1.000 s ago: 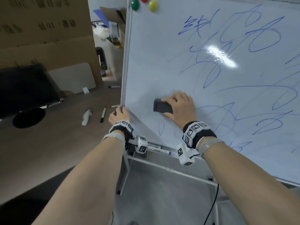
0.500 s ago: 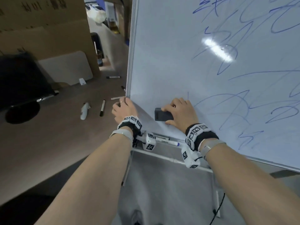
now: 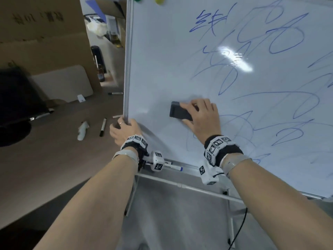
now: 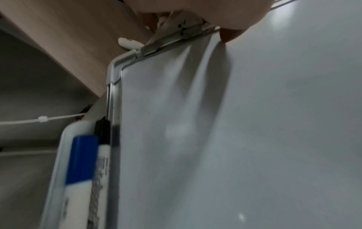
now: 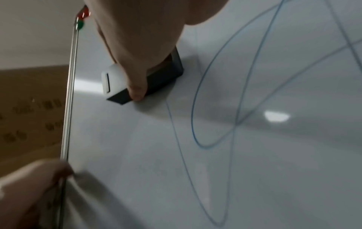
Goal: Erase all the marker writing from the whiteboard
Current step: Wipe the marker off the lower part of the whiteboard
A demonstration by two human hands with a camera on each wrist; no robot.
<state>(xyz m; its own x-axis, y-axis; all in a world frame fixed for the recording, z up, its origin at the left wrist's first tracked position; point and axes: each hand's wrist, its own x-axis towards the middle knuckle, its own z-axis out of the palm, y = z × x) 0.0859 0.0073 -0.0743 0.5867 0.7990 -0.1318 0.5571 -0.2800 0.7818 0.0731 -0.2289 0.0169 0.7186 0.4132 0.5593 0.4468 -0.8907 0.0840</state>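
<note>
1. Two bare forearms reach forward in the head view. The right hand grips a dark rectangular eraser, flat against the glossy whiteboard; blue marker writing lies to its right. The left hand clasps the board's metal left edge.
2. Left wrist view: a thumb presses the board; blue-capped marker lies in the tray.
3. Right wrist view: fingers pinch the eraser's side.

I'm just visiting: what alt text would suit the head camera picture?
A person's right hand presses a dark eraser against a whiteboard covered in blue marker scribbles. The left hand grips the board's left edge.
</note>
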